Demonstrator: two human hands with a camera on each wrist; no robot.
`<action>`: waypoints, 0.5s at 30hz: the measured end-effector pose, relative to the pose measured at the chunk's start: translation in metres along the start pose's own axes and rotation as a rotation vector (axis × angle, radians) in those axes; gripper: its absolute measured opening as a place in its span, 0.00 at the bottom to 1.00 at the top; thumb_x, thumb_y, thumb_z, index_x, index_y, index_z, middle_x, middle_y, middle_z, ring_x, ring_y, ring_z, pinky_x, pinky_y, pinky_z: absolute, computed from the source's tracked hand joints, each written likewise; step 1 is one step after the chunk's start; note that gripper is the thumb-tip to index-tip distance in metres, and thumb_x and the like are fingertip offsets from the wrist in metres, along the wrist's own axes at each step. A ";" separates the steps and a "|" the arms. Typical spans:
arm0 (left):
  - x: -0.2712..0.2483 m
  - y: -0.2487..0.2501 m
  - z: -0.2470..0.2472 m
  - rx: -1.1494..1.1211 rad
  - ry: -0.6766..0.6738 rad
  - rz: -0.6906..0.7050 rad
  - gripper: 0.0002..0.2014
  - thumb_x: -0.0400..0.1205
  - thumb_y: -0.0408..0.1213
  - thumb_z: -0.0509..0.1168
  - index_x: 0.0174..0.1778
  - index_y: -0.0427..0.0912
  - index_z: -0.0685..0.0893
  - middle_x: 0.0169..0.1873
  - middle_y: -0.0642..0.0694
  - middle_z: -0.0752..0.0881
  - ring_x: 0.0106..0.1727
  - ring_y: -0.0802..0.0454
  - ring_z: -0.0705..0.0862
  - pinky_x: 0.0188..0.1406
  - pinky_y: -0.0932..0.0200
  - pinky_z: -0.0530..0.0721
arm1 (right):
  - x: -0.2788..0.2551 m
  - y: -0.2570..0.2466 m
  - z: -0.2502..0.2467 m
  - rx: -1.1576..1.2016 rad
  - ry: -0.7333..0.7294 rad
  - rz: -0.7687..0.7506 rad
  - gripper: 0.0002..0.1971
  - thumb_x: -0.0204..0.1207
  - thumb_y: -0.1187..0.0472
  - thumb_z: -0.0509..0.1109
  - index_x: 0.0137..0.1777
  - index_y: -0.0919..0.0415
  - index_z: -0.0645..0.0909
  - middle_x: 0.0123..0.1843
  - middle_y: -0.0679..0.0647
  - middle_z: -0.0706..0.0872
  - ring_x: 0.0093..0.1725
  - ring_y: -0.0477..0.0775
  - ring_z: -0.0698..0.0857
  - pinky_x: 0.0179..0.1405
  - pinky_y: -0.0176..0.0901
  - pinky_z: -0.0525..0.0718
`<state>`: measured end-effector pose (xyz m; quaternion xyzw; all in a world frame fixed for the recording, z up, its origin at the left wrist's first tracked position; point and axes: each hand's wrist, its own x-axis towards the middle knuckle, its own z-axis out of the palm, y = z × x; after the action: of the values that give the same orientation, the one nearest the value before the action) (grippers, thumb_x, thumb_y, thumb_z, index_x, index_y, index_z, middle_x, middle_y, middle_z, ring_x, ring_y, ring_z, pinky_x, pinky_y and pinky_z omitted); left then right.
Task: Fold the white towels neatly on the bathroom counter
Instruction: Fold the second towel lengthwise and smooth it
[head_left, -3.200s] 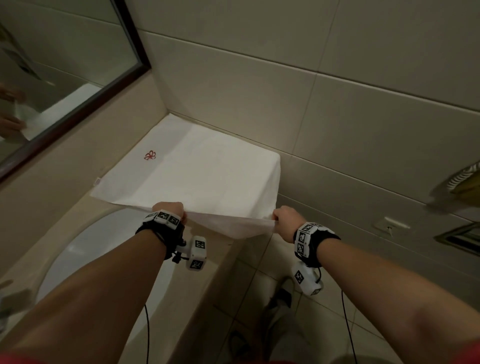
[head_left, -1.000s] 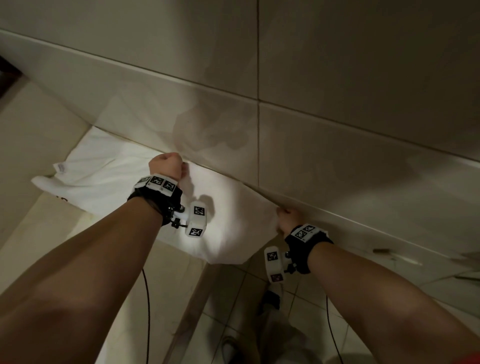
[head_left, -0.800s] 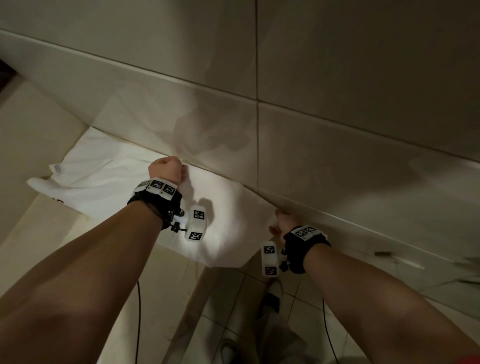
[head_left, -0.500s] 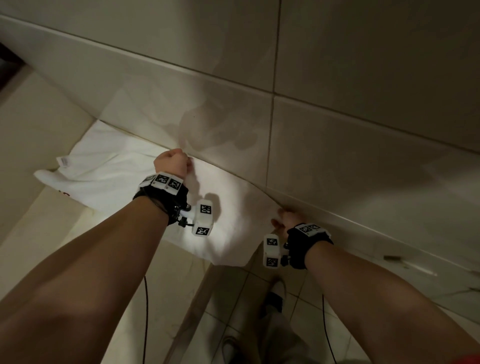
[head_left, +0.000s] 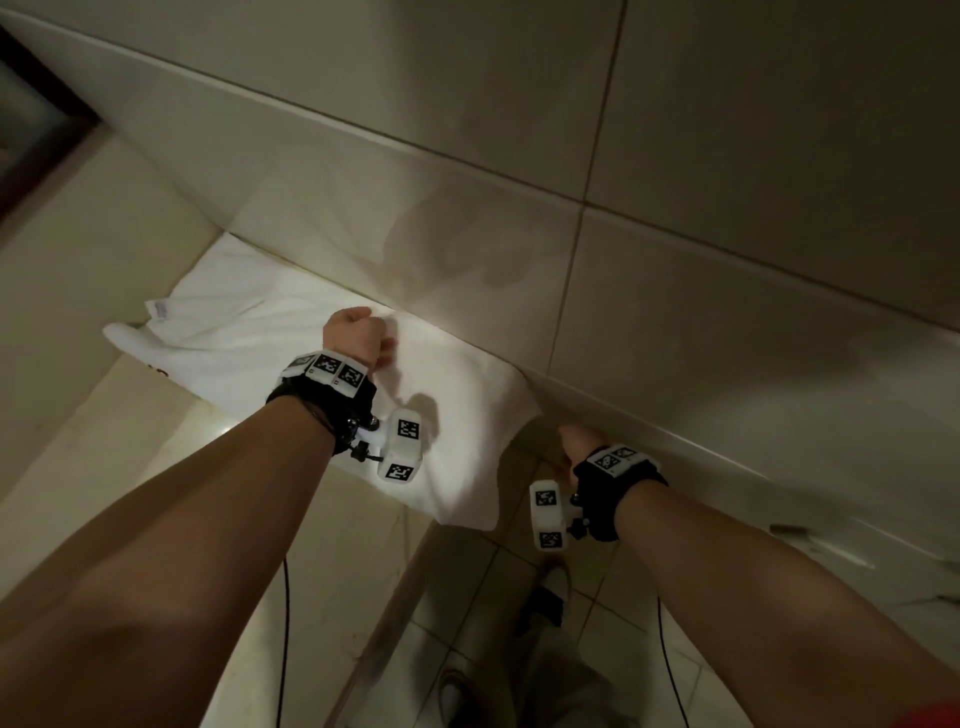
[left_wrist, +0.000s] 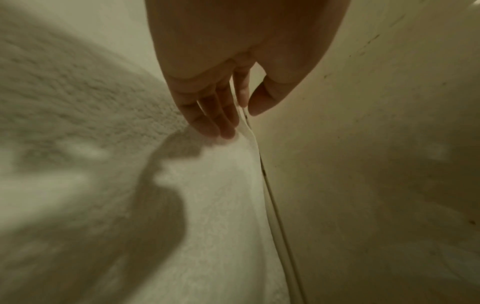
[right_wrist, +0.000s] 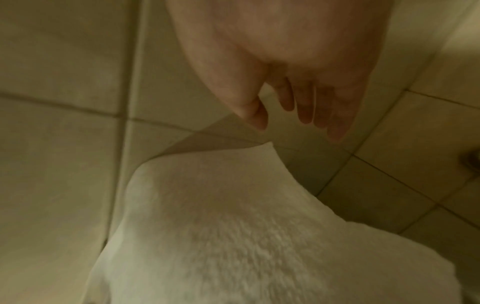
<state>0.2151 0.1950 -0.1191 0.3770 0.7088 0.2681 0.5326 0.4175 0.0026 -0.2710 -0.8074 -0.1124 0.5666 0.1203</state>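
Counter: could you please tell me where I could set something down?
The bare beige counter strip between the folded white terry towel and the counter's near edge is free. It is crowded along the tiled wall, where the left hand touches the towel.

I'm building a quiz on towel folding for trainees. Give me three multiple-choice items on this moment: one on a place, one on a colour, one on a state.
1. Where is the left hand?
A. On the towel's far edge, by the wall
B. On the floor
C. On the mirror

2. What colour is the towel?
A. Blue
B. White
C. Grey

3. How is the right hand?
A. Gripping the towel
B. Clenched in a fist
C. Open, holding nothing

Answers:
1 A: the left hand touches the towel where it meets the tiled wall.
2 B: every view shows white cloth.
3 C: the right hand has straight fingers, clear of the cloth.
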 end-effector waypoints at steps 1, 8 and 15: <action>-0.001 0.001 -0.004 0.018 0.001 -0.018 0.15 0.83 0.27 0.58 0.63 0.40 0.79 0.51 0.37 0.86 0.34 0.49 0.85 0.33 0.54 0.85 | -0.019 -0.008 -0.002 0.006 -0.041 -0.038 0.27 0.82 0.50 0.62 0.76 0.66 0.71 0.70 0.62 0.77 0.67 0.63 0.79 0.66 0.50 0.77; -0.021 0.008 -0.050 0.107 -0.005 -0.074 0.15 0.84 0.29 0.56 0.64 0.36 0.82 0.53 0.37 0.85 0.35 0.50 0.84 0.28 0.55 0.81 | -0.104 -0.072 0.002 0.217 -0.055 -0.144 0.12 0.79 0.63 0.61 0.33 0.58 0.72 0.32 0.55 0.75 0.31 0.54 0.75 0.33 0.44 0.75; -0.020 0.012 -0.112 0.116 0.047 -0.062 0.11 0.86 0.32 0.58 0.58 0.33 0.83 0.46 0.38 0.82 0.33 0.51 0.81 0.30 0.57 0.79 | -0.157 -0.136 0.026 0.221 -0.086 -0.243 0.07 0.80 0.64 0.62 0.41 0.64 0.76 0.31 0.56 0.79 0.28 0.52 0.77 0.27 0.42 0.73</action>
<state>0.1137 0.1874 -0.0664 0.3786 0.7468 0.2191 0.5010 0.3344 0.0834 -0.0966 -0.7449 -0.1512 0.5907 0.2708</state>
